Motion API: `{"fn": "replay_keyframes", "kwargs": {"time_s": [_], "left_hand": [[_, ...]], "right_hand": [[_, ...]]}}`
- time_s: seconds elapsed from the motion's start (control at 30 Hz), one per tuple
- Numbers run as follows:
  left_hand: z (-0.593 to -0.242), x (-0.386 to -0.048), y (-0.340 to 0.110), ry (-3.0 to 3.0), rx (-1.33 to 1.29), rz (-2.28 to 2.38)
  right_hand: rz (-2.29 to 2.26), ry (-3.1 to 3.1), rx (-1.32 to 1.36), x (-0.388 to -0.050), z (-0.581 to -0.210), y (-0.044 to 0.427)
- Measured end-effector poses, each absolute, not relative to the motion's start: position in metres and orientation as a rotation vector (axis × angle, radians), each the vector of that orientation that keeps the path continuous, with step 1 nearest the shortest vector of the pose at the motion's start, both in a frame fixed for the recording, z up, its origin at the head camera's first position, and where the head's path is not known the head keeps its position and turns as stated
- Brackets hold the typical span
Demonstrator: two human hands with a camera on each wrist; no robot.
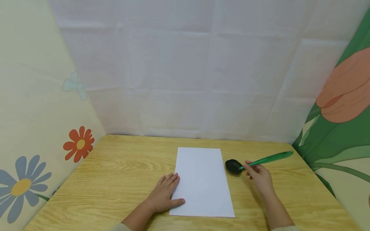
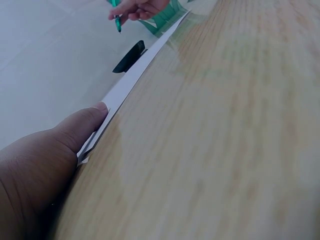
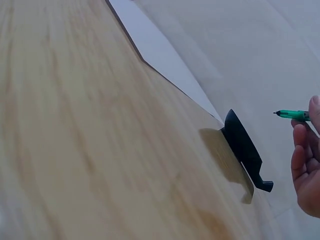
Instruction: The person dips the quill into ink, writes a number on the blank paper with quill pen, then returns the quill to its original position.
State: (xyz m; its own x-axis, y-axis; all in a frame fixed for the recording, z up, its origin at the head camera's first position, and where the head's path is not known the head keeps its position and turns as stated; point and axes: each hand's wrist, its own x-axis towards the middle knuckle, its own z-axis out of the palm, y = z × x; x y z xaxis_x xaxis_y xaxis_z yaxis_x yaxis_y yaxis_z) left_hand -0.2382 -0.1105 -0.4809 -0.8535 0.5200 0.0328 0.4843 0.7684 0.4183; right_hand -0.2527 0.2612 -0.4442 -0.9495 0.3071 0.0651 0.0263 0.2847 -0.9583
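A sheet of white paper (image 1: pixel 200 183) lies on the wooden table. Across its left edge rests my left hand (image 1: pixel 166 194), fingers spread and thumb on the paper; the left wrist view shows that thumb (image 2: pixel 85 122) at the sheet's edge. My right hand (image 1: pixel 261 179) pinches a green pen (image 1: pixel 271 158) with a long leaf-like end, right of the paper. Its fine dark tip points left, and in the right wrist view the pen (image 3: pixel 292 114) is apart from the table. Just beyond the sheet's right edge sits a rounded black piece (image 1: pixel 233 166) with a short stub (image 3: pixel 265 186).
The wooden tabletop (image 1: pixel 124 166) meets a creased white cloth (image 1: pixel 173 80) at the back. Flower-printed panels flank it, a cream panel (image 1: pixel 31 96) on the left and a green one (image 1: pixel 347 138) on the right.
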Motion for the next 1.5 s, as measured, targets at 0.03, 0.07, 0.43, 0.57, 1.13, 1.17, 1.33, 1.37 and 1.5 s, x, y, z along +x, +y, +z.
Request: {"fn": "replay_keyframes", "kwargs": {"time_s": [0.03,0.07,0.43,0.57,1.13,1.17,1.33,1.37,1.5], "left_hand": [[-0.481,-0.238,-0.111,2.874,0.819,0.645],[-0.481,-0.238,-0.111,2.873,0.819,0.645],[-0.480,-0.238,-0.111,2.869,0.819,0.646],[-0.480,-0.238,-0.111,2.871,0.818,0.645],[-0.482,-0.236,-0.112,2.860,0.826,0.679],[-0.483,-0.236,-0.112,2.861,0.824,0.679],[-0.483,-0.236,-0.111,2.865,0.834,0.702],[-0.482,-0.236,-0.111,2.865,0.834,0.703],[-0.481,-0.236,-0.112,2.862,0.839,0.698]], "right_hand": [[1.725,-2.315,-0.313,-0.253,-0.444,0.261],[1.726,-2.316,-0.319,-0.253,-0.444,0.261],[1.742,-2.325,-0.321,-0.253,-0.446,0.263],[1.747,-2.328,-0.318,-0.252,-0.446,0.263],[1.836,-2.291,-0.361,-0.262,-0.453,0.263],[1.841,-2.286,-0.361,-0.262,-0.454,0.263],[1.844,-2.272,-0.339,-0.263,-0.455,0.263],[1.845,-2.270,-0.333,-0.263,-0.455,0.263],[1.840,-2.274,-0.318,-0.263,-0.455,0.263]]}}
